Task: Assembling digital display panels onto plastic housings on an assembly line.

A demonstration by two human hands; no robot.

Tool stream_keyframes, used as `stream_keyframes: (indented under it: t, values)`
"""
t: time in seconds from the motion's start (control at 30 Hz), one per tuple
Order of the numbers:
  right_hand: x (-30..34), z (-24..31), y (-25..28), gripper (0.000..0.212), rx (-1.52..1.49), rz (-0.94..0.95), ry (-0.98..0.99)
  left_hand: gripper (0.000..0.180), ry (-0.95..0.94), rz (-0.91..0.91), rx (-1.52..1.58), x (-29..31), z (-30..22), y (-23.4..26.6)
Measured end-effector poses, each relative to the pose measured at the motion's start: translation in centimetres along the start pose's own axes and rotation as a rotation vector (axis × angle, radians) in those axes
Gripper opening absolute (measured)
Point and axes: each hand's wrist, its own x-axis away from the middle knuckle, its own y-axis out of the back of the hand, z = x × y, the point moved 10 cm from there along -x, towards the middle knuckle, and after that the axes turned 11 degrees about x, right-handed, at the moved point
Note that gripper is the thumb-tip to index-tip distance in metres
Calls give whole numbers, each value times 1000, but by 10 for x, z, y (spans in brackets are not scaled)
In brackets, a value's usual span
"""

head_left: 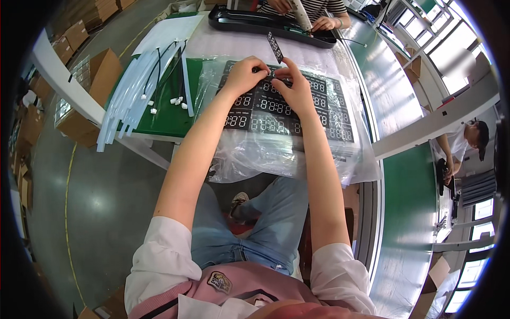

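Note:
Sheets of black display film (276,105) printed with rows of pale digit shapes lie on a stack in a clear plastic bag (249,154). Over the far part of the top sheet, my left hand (246,78) is closed, thumb and fingertips pinched together; what is between them is too small to make out. Close beside it on the right, my right hand (295,89) has its fingers bent. A small strip of the same black film (274,48) stands tilted up from its raised fingertips, apparently gripped there. The thumb of that hand points toward the left fingertips.
Pale translucent strips (133,80) and black cables with white connectors (178,99) lie on the green table (159,123) at left. Across the table a person (324,22) works over a long black tray (249,22). A white frame post (419,127) stands at right.

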Motion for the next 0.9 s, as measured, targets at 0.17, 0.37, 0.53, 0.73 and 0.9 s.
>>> stream_keyframes:
  t: [0.17,0.37,0.53,0.73,0.9]
  values:
    - [1,1,1,60,10,11,-15,12,6,-9,2,1,3,0]
    - [0,0,0,60,10,15,-35,12,-4,-20,20,1,1,2]
    - [0,0,-1,60,16,22,-19,12,-8,-24,41,1,0,2]
    - [0,-1,0,58,14,1,-5,12,-21,-18,28,1,-2,2]
    - [0,1,1,57,21,-6,-6,12,34,14,0,2,2,0]
